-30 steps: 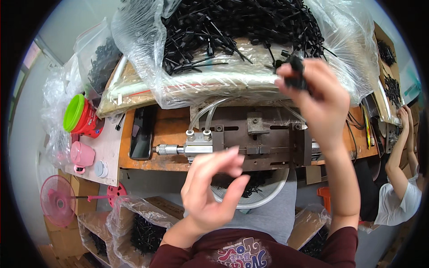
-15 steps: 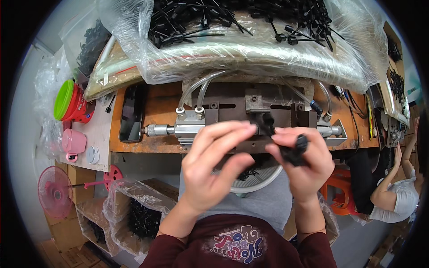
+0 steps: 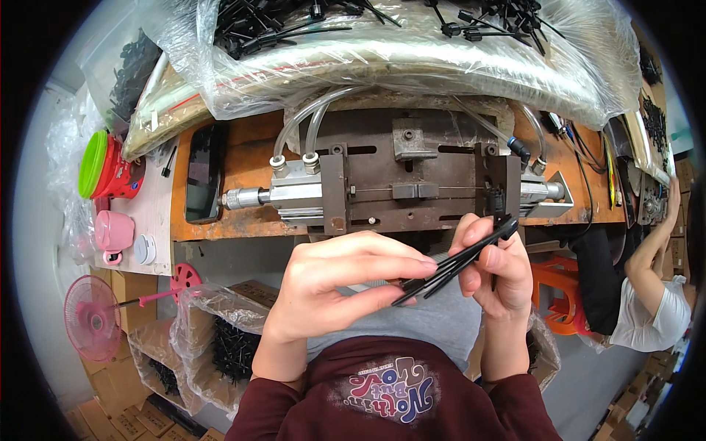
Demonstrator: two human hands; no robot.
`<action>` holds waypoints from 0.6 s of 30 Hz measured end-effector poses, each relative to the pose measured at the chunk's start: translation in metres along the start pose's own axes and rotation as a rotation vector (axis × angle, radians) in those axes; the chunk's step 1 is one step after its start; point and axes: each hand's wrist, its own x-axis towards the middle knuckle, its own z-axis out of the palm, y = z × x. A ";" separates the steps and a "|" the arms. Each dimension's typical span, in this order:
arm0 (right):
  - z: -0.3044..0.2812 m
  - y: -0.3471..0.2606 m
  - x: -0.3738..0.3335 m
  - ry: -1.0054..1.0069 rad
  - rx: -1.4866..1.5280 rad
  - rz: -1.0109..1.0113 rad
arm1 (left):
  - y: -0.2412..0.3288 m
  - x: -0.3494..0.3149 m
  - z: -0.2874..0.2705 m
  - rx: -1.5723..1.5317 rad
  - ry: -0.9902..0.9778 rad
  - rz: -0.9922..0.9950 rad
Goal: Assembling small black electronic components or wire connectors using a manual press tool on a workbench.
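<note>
Between my two hands slants a small bundle of black cable ties (image 3: pixel 456 266), thin strips with blocky heads at the upper right. My right hand (image 3: pixel 504 268) pinches it near the heads, fingers closed. The thumb and fingers of my left hand (image 3: pixel 334 283) close around the thin tail ends. Just beyond my hands lies a brown metal fixture (image 3: pixel 382 209), with a small dark block (image 3: pixel 415 191) at its middle on a thin rod. Near its right jaw, a black piece (image 3: pixel 498 200) stands upright behind my right fingertips; whether it belongs to the bundle I cannot tell.
Silver air cylinders (image 3: pixel 298 198) with clear hoses flank the fixture. A plastic-covered ledge (image 3: pixel 353 70) behind it carries heaped black ties. At left are a phone (image 3: pixel 204 173), a red bucket (image 3: pixel 121 173) and a pink cup (image 3: pixel 114 230). Another person's arm (image 3: pixel 651 257) shows at right.
My hands have come down toward me, away from the fixture, uncovering its middle. My left hand, apart from the ties before, now closes on their tails. The view has shifted slightly.
</note>
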 end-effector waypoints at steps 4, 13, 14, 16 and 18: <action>-0.010 -0.006 -0.009 0.065 -0.015 -0.031 | 0.006 -0.008 0.003 0.108 0.068 0.049; 0.001 -0.010 -0.024 0.290 -0.519 -0.457 | -0.029 -0.015 0.037 0.751 0.169 0.119; 0.004 -0.007 -0.024 0.315 -0.608 -0.509 | -0.033 -0.013 0.041 0.797 0.175 0.132; 0.007 -0.005 -0.027 0.354 -0.752 -0.603 | -0.042 -0.011 0.049 0.869 0.180 0.168; 0.007 -0.003 -0.029 0.363 -0.847 -0.673 | -0.041 -0.007 0.051 0.949 0.161 0.157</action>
